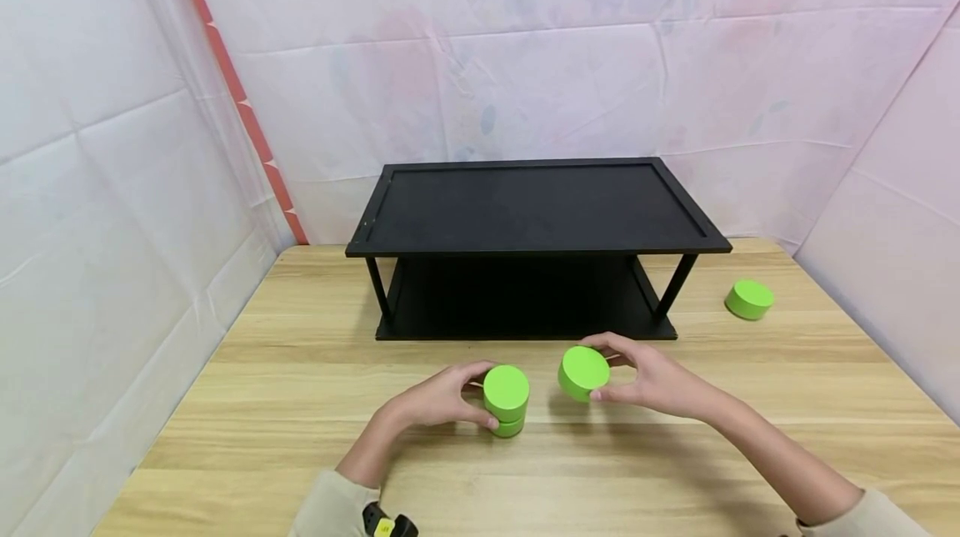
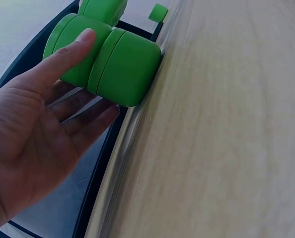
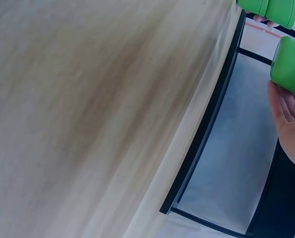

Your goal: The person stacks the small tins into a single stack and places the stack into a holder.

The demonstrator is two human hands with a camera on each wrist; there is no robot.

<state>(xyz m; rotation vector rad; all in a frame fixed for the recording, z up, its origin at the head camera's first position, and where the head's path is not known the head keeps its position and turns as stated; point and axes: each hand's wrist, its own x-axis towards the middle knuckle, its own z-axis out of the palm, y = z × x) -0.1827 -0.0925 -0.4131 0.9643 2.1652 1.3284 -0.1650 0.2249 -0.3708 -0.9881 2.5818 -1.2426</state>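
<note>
- Because the left hand (image 1: 442, 397) grips the upper green container (image 1: 506, 387) by its side, thumb to the front and fingers behind, an uneven sideways tug could slide it off the lower green container (image 1: 508, 429) directly beneath.
- Whether those fingers also bear on the lower green container, I cannot tell; if they do not, a bump would probably shift it across the wooden table (image 1: 570, 479), where it appears to stand.
- Opposite, the right hand (image 1: 652, 374) holds the third green container (image 1: 583, 372) between thumb and fingers, apart from the stack and, judging by the shadow below, raised off the table. It leans, so a slackened thumb could let it drop and roll.
- If it met the stack at that slant, its rim would likely touch first and push the upper green container off centre.
- Just beyond both hands is the black rack (image 1: 525, 208); a forward swing might knock knuckles against its edge.
- Well apart, the fourth green container (image 1: 750, 298) sits on the table to the rack's right; a careless long reach could nudge it away.
</note>
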